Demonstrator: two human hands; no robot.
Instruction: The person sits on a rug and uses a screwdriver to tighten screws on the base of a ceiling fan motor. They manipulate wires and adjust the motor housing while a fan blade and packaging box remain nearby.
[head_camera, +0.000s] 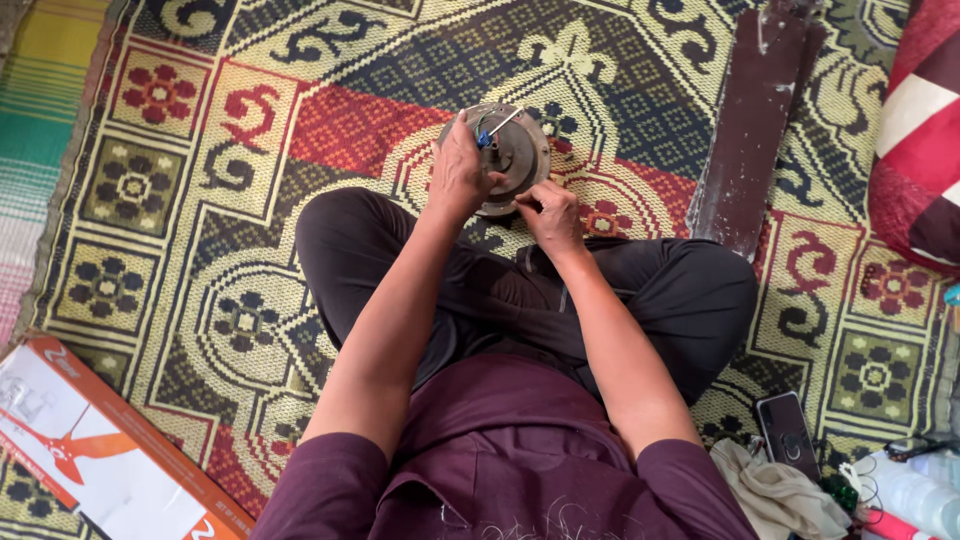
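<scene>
A round, grimy metal fan motor housing (518, 152) rests on the patterned mat in front of my crossed legs. My left hand (458, 172) is closed on a small tool with a blue handle and thin metal shaft (492, 131) that lies across the housing's top. My right hand (548, 213) pinches the housing's lower rim, fingers curled against it. What sits under my fingers is hidden.
A dark brown fan blade (748, 120) lies on the mat (200, 200) at the upper right. A red and white cushion (920, 130) is at the right edge. An orange and white box (100, 450) sits lower left. A phone (786, 432), cloth (775, 490) and a bottle (915, 495) lie lower right.
</scene>
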